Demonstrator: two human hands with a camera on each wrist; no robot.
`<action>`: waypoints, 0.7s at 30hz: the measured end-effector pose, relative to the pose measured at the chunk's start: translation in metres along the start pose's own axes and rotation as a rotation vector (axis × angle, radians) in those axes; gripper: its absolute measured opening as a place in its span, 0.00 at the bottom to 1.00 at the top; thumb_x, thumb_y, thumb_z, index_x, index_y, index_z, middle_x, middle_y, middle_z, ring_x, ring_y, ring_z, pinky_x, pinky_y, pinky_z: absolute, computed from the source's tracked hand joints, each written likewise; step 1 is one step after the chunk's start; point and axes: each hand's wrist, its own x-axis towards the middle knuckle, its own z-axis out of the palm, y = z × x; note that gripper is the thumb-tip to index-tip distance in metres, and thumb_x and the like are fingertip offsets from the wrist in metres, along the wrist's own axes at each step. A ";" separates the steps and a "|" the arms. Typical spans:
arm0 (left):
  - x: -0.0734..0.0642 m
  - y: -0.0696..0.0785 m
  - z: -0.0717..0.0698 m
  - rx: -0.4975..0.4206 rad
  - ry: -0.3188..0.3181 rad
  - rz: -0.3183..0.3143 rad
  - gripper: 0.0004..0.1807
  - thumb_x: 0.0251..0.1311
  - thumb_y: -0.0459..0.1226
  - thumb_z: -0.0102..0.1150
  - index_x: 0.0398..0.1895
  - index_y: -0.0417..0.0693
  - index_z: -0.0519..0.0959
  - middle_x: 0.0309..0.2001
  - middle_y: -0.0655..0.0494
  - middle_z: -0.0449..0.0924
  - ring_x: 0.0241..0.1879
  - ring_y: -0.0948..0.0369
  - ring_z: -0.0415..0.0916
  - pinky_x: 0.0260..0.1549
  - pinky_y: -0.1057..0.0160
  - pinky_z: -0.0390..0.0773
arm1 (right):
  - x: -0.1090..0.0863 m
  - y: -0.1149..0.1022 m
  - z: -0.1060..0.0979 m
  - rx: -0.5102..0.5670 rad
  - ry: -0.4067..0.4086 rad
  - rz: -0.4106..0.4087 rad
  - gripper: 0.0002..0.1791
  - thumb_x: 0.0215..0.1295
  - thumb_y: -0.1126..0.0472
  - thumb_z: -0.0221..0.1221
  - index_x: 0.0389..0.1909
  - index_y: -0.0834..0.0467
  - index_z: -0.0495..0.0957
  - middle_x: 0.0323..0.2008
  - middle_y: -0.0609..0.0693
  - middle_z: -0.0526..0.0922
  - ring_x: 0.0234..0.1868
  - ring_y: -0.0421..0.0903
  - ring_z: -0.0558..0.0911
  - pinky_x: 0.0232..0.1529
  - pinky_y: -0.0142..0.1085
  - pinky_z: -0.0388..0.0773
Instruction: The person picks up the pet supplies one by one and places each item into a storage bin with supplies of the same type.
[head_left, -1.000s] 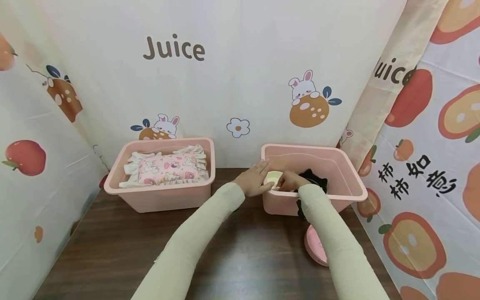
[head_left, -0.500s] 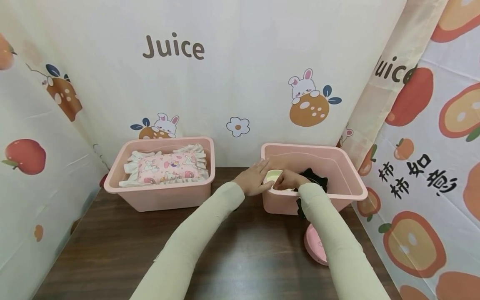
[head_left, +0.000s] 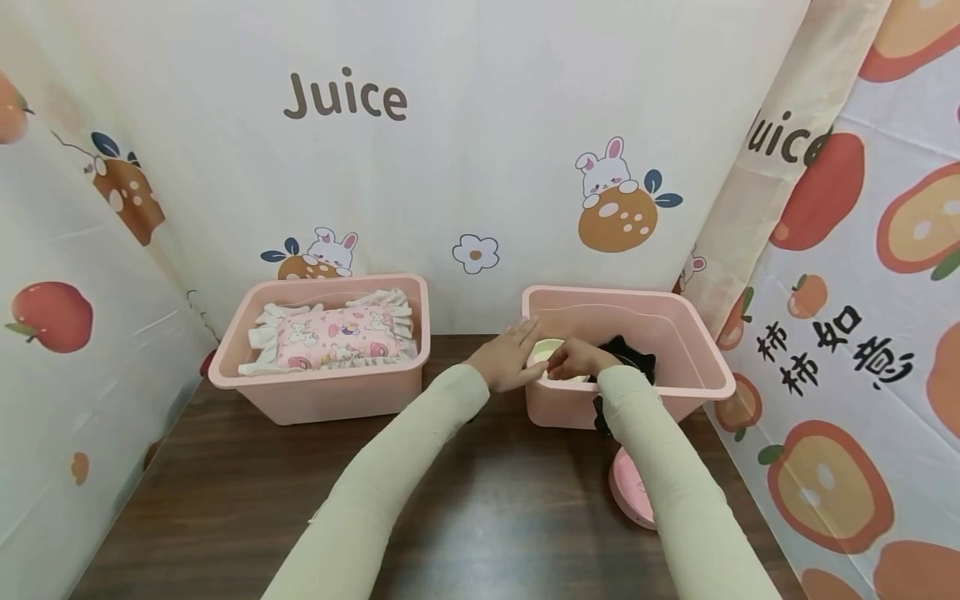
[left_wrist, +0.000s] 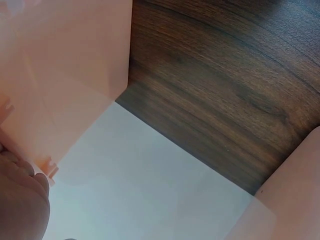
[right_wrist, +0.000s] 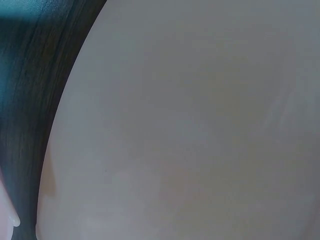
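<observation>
In the head view my left hand [head_left: 505, 358] lies at the left end of the right-hand pink bin [head_left: 697, 385]. Its fingers are extended at the rim, and the thumb reaches toward a pale yellow round container [head_left: 542, 350] inside. My right hand [head_left: 579, 360] is down in the bin with bent fingers at that container; its fingertips are hidden. Something white shows beneath it, too small to make out. Black fabric [head_left: 633, 357] lies just right of the hand. Only part of the left hand [left_wrist: 22, 200] appears in the left wrist view, at the bin's edge.
Another pink bin [head_left: 330, 400] at left contains a pink frilled pillow [head_left: 337, 336]. A round pink object [head_left: 630, 490] lies on the dark wooden table [head_left: 480, 533], partly behind the right sleeve. Black material [head_left: 601, 417] shows outside the right bin's front. Printed curtains [head_left: 480, 167] surround the table.
The right hand's fingers have shifted slightly at the yellow container, and its wrist has turned a little. The left hand, both bins and the pink object keep their places.
</observation>
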 end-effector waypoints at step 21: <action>-0.001 0.003 -0.005 0.004 -0.019 -0.014 0.41 0.70 0.58 0.32 0.76 0.42 0.41 0.77 0.47 0.40 0.76 0.54 0.37 0.72 0.60 0.44 | -0.014 -0.010 -0.005 -0.036 0.104 -0.146 0.20 0.63 0.66 0.59 0.53 0.72 0.76 0.50 0.65 0.81 0.52 0.59 0.80 0.53 0.48 0.78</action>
